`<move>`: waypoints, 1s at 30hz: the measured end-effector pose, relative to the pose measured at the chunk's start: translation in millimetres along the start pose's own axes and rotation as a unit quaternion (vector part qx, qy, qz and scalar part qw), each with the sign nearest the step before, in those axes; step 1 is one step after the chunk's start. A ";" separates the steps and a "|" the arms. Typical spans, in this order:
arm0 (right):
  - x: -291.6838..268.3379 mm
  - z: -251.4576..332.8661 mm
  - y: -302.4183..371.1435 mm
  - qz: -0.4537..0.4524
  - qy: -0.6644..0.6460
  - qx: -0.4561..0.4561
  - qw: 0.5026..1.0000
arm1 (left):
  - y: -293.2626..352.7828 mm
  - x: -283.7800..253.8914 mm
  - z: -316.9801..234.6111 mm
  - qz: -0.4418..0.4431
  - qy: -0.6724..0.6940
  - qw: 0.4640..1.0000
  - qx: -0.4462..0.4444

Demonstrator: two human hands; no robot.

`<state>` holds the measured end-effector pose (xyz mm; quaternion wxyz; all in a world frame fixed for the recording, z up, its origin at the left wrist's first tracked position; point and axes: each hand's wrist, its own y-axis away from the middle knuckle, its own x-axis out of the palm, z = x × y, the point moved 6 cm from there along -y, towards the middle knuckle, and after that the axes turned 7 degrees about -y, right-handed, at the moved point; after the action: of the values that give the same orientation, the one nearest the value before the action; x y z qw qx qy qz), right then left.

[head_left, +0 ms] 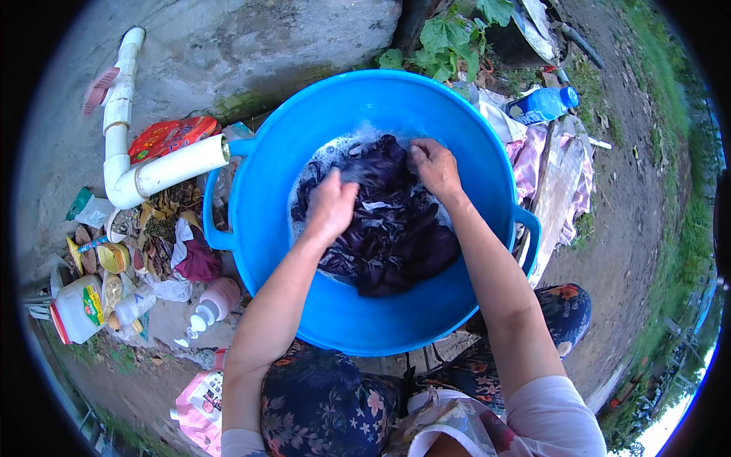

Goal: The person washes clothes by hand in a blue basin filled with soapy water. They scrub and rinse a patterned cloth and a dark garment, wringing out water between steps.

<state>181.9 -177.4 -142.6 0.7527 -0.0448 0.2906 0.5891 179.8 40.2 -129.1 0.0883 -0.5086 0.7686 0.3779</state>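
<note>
Dark purple, wet cloth (396, 244) lies bunched in white suds (335, 151) at the bottom of a large round blue tub (304, 114). At the left part of the bundle, my left hand (333, 207) is closed on the cloth, its fingers slightly smeared by motion. My right hand (437, 169) grips the far right edge of the same cloth between thumb and fingers, close to the tub's inner wall. Between the two hands the fabric is blurred. Folds hide how many pieces lie in the tub.
A white plastic pipe (171, 167) with a pink valve handle reaches to the tub's left handle. Bottles and litter lie left, among them a pink bottle (221, 297) and a clear jug (78, 308). To the right are a blue-capped bottle (542, 105) and a wooden board (554, 179).
</note>
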 end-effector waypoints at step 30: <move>90.7 10.8 146.6 0.364 0.138 -0.069 0.919 | -16.0 18.0 -0.7 -0.087 -0.232 0.965 0.091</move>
<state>64.6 -50.6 -137.9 0.4339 -0.0689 0.3467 0.8287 185.2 23.6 -145.8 0.3423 -0.4621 0.7109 0.4049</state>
